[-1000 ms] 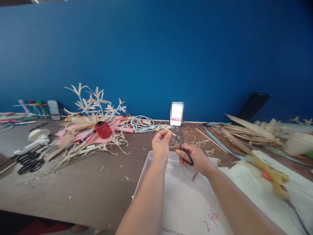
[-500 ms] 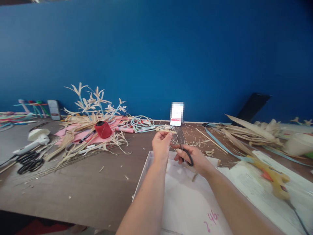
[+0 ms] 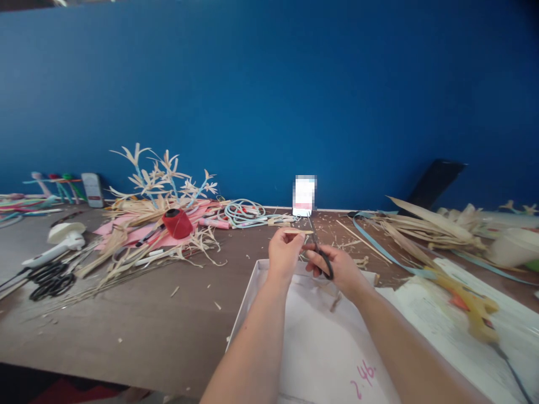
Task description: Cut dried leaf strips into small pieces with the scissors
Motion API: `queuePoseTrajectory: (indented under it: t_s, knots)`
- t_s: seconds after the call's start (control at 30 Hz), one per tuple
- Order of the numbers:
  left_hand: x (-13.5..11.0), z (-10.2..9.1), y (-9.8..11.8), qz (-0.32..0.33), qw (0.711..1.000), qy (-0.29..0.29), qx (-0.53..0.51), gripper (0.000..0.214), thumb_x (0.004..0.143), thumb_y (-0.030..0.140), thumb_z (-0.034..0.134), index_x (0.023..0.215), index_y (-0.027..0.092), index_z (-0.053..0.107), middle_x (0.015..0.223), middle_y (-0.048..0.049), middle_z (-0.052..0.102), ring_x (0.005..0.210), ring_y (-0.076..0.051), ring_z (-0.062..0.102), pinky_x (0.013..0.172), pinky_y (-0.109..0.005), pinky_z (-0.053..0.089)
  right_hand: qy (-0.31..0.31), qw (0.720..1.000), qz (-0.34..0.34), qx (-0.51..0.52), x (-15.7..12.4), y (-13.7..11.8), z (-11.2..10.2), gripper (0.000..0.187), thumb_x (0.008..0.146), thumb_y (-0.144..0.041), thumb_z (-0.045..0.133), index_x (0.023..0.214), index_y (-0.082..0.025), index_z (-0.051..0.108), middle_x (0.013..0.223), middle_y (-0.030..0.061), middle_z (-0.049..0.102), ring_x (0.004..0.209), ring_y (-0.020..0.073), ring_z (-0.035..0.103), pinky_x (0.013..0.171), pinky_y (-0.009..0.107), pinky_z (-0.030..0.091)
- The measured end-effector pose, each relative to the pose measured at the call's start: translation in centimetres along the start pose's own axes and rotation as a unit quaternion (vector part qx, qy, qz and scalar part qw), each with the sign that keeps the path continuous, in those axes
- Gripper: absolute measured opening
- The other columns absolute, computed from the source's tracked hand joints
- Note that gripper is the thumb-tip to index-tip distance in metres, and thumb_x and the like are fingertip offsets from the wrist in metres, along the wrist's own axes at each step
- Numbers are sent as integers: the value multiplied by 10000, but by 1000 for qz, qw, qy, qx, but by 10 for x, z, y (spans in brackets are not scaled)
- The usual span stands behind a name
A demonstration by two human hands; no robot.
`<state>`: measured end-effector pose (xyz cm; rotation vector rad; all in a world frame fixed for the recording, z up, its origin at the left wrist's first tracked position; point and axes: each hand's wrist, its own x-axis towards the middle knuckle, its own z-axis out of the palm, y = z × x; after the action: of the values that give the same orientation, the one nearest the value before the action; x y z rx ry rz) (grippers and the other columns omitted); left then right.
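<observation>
My left hand (image 3: 285, 252) pinches a small tan strip of dried leaf (image 3: 297, 230) above the far edge of a white box lid (image 3: 269, 314). My right hand (image 3: 337, 269) is closed round the black handles of a pair of scissors (image 3: 319, 251). The blades point up and away, right beside the strip's free end. Both hands hover over the brown table (image 3: 147, 320), close together.
A heap of dried straw flowers (image 3: 160, 179), a red thread spool (image 3: 177, 223) and pink paper lie at the left. Black scissors (image 3: 50, 279) and a white tool (image 3: 59, 241) sit further left. A yellow glue gun (image 3: 467, 303), papers and dried leaves (image 3: 425, 230) fill the right. A phone (image 3: 304, 195) leans on the blue wall.
Both hands shifted slightly right and nearer each other. The scissors turned more upright, with the blades raised next to the strip.
</observation>
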<state>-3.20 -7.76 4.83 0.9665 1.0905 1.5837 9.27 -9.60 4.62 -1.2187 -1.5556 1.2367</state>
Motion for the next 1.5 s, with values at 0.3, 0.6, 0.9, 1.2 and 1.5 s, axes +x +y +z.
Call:
queuePoseTrajectory:
  t_s: [0.3,0.6,0.9,1.2,1.5]
  knots:
    - [2,-2,-1,-6,999,4,-39,168,645,235,620,758,138,540,785,-67,663,641,-109,588,538,-198,462,-11,1000,5,-10,-1,0,0,434,728,-496,574,1010,-170,624,655,24,630,553,128,541,520,235,398]
    - [2,-2,-6,-14,999,8,-45,198,630,289,640,725,132,568,753,-47,636,606,-94,560,519,-194,448,-26,999,-18,-39,0,3,1,449,726,-478,575,1048,-169,624,664,32,646,570,141,565,541,246,428]
    - [1,-2,-5,-28,1000,0,4,209,619,308,656,717,137,586,650,3,562,550,-73,508,483,-174,395,0,1000,-3,-30,1,-1,-1,467,699,-469,608,1039,-150,632,607,22,622,511,123,528,509,242,416]
    - [2,-2,-8,-58,998,-36,-19,207,613,302,649,724,137,592,684,-20,589,563,-102,555,483,-196,400,0,999,-3,-36,1,0,-1,407,712,-461,613,1006,-182,648,599,7,624,510,106,522,507,216,407]
    - [3,-3,-9,-81,995,-46,-21,204,612,300,642,715,133,587,637,-18,570,510,-79,505,466,-187,376,2,999,-10,-41,1,1,-2,445,723,-464,598,1055,-168,624,611,6,616,522,112,524,519,224,419]
